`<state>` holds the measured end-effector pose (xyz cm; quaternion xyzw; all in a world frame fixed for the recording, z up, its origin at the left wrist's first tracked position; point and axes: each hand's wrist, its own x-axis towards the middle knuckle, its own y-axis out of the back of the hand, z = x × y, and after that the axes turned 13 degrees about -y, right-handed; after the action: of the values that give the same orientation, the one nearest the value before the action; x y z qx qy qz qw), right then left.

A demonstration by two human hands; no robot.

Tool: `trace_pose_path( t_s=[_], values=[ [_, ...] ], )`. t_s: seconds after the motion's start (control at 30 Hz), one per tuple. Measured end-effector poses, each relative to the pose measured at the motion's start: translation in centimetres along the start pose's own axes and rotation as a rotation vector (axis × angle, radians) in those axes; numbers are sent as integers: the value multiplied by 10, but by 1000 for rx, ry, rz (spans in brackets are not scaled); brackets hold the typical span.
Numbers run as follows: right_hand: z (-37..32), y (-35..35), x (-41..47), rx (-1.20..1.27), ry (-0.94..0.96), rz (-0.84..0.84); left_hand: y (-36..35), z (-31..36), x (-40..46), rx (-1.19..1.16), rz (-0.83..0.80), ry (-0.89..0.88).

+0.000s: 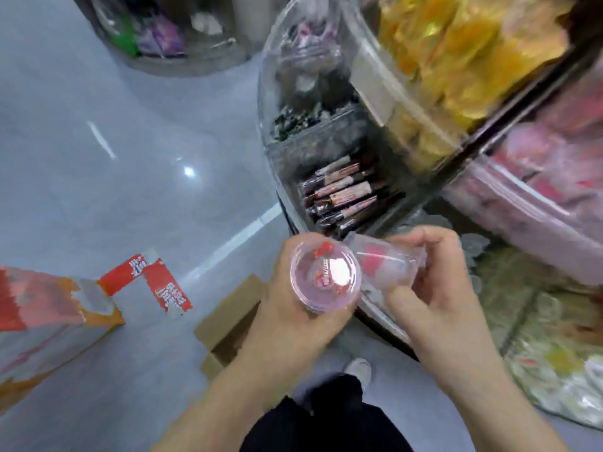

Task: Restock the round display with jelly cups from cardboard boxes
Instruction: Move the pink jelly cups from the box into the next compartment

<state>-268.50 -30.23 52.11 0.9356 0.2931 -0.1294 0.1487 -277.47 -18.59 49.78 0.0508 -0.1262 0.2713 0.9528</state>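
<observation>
My left hand (293, 324) grips a pink jelly cup (324, 277) from below, its clear printed lid facing up at me. My right hand (434, 288) holds a second clear jelly cup (385, 261) on its side, with red print showing through. The two cups touch in front of the round display (270, 151), whose clear curved wall stands just beyond them. An open brown cardboard box (228, 324) lies on the floor under my left wrist. Its inside is mostly hidden by my arm.
The display's compartments hold dark stick packs (339, 197), yellow packets (456, 60) and pink packets (554, 164). A red and orange carton (49, 314) with a torn flap lies on the grey floor at left. Another round stand (169, 34) is at the back. My shoe (357, 370) is below.
</observation>
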Motion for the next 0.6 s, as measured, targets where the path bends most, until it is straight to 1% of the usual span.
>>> trace_pose_path(
  t_s=[0.13, 0.2, 0.3, 0.37, 0.47, 0.53, 0.57, 0.6],
  values=[
    [-28, 60, -8, 17, 95, 185, -66, 24, 40, -73, -122, -101],
    [-37, 94, -6, -35, 122, 255, -93, 32, 57, -97, -167, -111],
    [-48, 134, -7, -160, 174, 313, -120, 39, 73, -145, -222, -118],
    [-55, 152, -6, -204, 181, 330, -128, 41, 81, -126, -200, -155],
    [-63, 167, -2, -219, 148, 336, -130, 42, 95, -102, -92, -177],
    [-63, 172, 0, -247, 135, 331, -130, 43, 107, -90, -39, -145],
    [-63, 174, 2, -261, 133, 323, -131, 45, 115, -87, -55, -115],
    [-63, 176, 2, -263, 138, 316, -131, 45, 122, -88, -104, -93]
  ],
)
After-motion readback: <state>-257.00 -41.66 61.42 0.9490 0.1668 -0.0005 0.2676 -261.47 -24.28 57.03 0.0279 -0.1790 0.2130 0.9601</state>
